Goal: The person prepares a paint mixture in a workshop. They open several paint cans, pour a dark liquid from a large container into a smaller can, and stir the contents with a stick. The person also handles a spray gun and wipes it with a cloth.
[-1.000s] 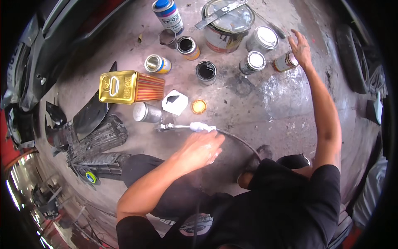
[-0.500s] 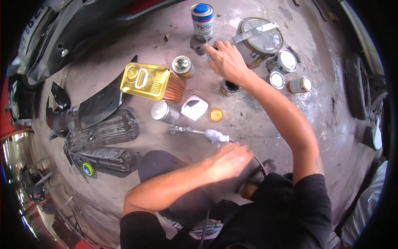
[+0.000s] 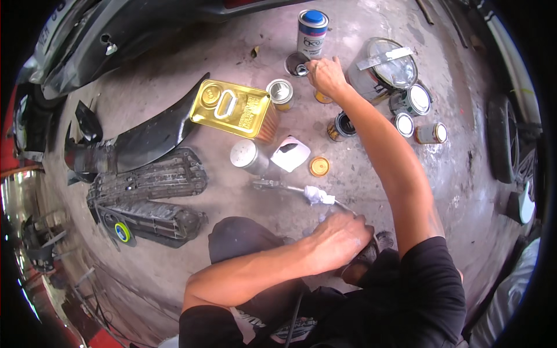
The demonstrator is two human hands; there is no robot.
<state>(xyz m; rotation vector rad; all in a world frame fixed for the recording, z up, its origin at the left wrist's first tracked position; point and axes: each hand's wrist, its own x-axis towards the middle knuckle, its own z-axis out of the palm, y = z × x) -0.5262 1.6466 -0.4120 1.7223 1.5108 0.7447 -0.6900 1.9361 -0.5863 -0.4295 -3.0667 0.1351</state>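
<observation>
My right hand (image 3: 326,76) reaches to the far middle, its thumb and fingertips closed at the right rim of a small dark cup (image 3: 293,64). A pale round shape shows inside that cup, too small to make out. Just behind stands a tall can with a blue cap (image 3: 313,32). Under my right wrist an orange-labelled can (image 3: 322,97) is partly covered. My left hand (image 3: 342,240) hangs low near my foot, back upward, fingers curled and partly hidden. Close to it lies a spray gun (image 3: 271,185) with white cloth (image 3: 318,195) wrapped round its hose end.
A gold rectangular tin (image 3: 231,109) stands left of centre. Several paint cans surround a large tub (image 3: 386,66) with a metal strip across its lid. An orange lid (image 3: 319,166) and a white card (image 3: 291,153) lie centrally. Black car panels (image 3: 148,171) cover the left floor.
The view has shifted, so the scene sits farther right. My right hand's fingers have closed in at the cup, which has moved slightly left relative to the blue-capped can. My left hand has lowered.
</observation>
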